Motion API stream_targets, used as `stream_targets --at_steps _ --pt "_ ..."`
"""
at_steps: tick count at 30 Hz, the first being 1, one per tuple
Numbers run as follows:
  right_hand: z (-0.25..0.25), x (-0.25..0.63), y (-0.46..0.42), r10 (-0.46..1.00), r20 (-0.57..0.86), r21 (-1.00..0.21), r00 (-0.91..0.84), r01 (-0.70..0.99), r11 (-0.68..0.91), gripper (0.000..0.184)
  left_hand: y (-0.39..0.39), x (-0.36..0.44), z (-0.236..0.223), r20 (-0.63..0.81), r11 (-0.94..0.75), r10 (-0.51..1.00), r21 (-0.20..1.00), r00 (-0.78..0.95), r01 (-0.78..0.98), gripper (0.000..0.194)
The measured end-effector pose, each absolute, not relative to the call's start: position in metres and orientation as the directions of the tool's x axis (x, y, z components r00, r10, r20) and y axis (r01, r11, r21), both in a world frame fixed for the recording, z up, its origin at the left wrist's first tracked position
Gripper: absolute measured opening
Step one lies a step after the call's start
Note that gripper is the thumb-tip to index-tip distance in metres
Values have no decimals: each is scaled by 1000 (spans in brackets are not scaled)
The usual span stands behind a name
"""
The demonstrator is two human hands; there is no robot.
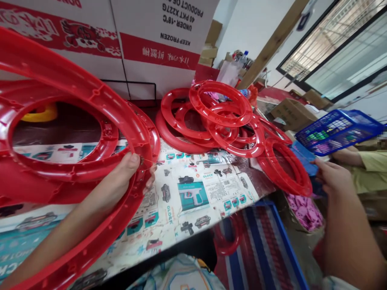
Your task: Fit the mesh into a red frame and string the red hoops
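My left hand [130, 167] is closed round the rim of a large red plastic ring [104, 106], thumb on the inner ribbed face and fingers behind the edge. The ring stands tilted at the left, its hollow underside facing me. A faint thin strand seems to run rightward from near my left thumb. Far to the right, my right hand [335, 177] is stretched out with its fingertips pinched together; what they hold is too small to make out. Beside it lies a smaller red ring [290, 167], at the table's edge.
Several red rings [217, 121] are heaped on the table, on printed cardboard [217, 193]. Behind stands a white carton [163, 36]. At right, a person in a yellow sleeve [371, 161] is near a blue basket [341, 129]. Below are pink pieces [305, 211] and a blue-edged striped surface [263, 241].
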State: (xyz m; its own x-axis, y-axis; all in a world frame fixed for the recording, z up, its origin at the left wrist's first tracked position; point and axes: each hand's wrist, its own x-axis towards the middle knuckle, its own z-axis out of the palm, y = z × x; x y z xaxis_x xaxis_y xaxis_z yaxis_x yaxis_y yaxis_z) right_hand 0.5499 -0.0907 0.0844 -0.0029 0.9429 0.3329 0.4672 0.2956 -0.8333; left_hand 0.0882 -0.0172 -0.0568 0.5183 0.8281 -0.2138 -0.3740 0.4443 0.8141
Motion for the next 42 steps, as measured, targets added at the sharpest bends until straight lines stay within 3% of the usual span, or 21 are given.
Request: stream_targets --at_steps 5,10,14,17,20,22,24,26,28,29,31,33,35,37,40,42 --pt "102 510 -85 963 270 -767 -3 604 217 19 -26 104 -55 -232 472 813 801 534 -369 43" --pt "33 355 -98 976 163 -784 -141 582 215 34 -32 110 -58 -204 439 831 812 518 -385 36" --pt "-32 255 -124 848 15 -873 -530 406 269 25 -29 108 -60 -180 381 873 833 454 -401 34" --pt "-46 238 -126 839 -170 -821 -517 546 170 31 -26 107 -61 -156 332 906 839 394 -431 29" --pt "-40 246 -117 832 -154 -799 -533 563 213 29 -26 109 -59 -142 306 922 837 360 -453 28" --pt "-39 249 -113 709 -98 -806 -698 474 355 50 -27 110 -57 -144 311 920 835 365 -454 32" --pt "-45 251 -113 427 -94 -831 -899 308 464 49 -27 109 -56 -148 316 918 834 369 -453 36" --pt "-55 254 -117 134 -99 -913 -986 144 381 36 -27 108 -55 -148 314 919 835 365 -451 38" --pt "-59 262 -124 29 -68 -984 -997 72 164 30 -26 106 -55 -146 312 919 838 367 -447 38" --pt "-57 268 -129 64 -61 -995 -996 65 75 29 -26 104 -55 -145 313 917 840 373 -442 37" --pt "-48 282 -141 323 -80 -997 -943 73 -33 28 -26 103 -56 -143 322 906 845 399 -428 36" --pt "-37 293 -153 695 -126 -988 -708 27 -151 25 -27 102 -56 -141 337 887 848 439 -409 37" --pt "-29 297 -159 888 -179 -966 -424 -96 -240 21 -31 103 -58 -138 353 864 851 484 -389 38" --pt "-28 295 -154 929 -206 -943 -308 -191 -273 28 -35 104 -59 -129 369 838 850 530 -376 41" --pt "-37 285 -126 935 -208 -938 -288 -214 -275 47 -42 107 -59 -109 388 801 844 589 -370 45" --pt "-45 279 -101 962 -160 -956 -220 -210 -207 48 -45 108 -58 -92 391 782 842 616 -370 44"
